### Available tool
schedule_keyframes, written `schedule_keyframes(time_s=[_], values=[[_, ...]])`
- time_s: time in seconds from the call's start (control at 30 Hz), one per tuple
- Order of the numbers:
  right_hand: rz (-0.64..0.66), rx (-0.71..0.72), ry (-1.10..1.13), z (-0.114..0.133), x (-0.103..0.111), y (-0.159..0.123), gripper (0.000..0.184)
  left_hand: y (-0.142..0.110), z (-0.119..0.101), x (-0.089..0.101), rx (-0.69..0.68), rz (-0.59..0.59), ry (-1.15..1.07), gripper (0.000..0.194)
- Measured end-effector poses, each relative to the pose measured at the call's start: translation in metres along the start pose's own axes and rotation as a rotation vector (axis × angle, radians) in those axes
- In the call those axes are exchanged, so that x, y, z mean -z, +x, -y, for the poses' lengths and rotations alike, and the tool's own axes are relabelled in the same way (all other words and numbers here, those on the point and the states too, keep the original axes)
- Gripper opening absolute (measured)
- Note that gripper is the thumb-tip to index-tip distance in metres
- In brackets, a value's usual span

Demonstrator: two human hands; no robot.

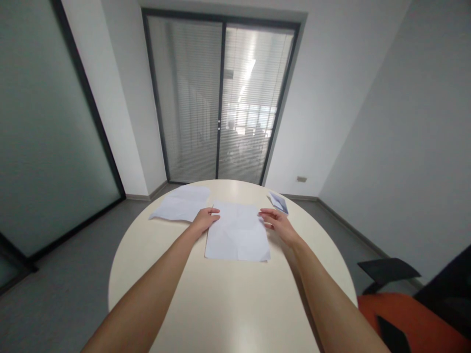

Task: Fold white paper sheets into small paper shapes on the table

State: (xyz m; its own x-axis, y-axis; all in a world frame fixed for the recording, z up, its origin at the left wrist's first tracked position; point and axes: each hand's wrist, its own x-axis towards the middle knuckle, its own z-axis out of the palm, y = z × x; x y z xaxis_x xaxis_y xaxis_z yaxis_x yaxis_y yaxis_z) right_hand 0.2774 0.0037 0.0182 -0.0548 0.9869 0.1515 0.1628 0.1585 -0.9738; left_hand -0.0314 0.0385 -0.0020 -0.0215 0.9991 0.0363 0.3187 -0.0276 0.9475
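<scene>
A white sheet of paper (pixel 237 238) with faint fold creases lies near the middle of the round table, its lower right corner showing a second edge beneath. At its left edge is my left hand (pixel 204 220), closed on the margin with thumb and forefinger over the paper; the other fingers are hidden. My right hand (pixel 278 226) is at the opposite edge, fingers apart and slightly bent, the tips just reaching the paper. Beyond my left hand rests another creased white sheet (pixel 182 202), a little curled. A folded paper piece (pixel 278 202) sits past my right hand.
The round cream table (pixel 221 304) fills the lower middle. To the right stands an orange-seated chair (pixel 408 318) with a black armrest (pixel 389 268). Behind the table is a glazed partition with blinds (pixel 187 103). A frosted glass panel (pixel 51 132) is on the left.
</scene>
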Motion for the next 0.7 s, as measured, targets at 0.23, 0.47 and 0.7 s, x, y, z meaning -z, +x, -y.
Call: schedule_keyframes(time_s=[0.23,0.47,0.7], values=[[-0.006,0.094,-0.503,-0.021,0.0,0.003,0.029,-0.012,-0.003,-0.005,-0.232,0.042,0.554,0.038],[0.166,0.355,-0.786,-0.007,-0.017,-0.005,0.036,-0.029,-0.011,-0.01,-0.417,0.216,0.812,0.051],[0.226,0.336,-0.845,-0.016,-0.016,-0.006,0.043,-0.037,-0.017,-0.014,-0.41,0.35,0.837,0.05]])
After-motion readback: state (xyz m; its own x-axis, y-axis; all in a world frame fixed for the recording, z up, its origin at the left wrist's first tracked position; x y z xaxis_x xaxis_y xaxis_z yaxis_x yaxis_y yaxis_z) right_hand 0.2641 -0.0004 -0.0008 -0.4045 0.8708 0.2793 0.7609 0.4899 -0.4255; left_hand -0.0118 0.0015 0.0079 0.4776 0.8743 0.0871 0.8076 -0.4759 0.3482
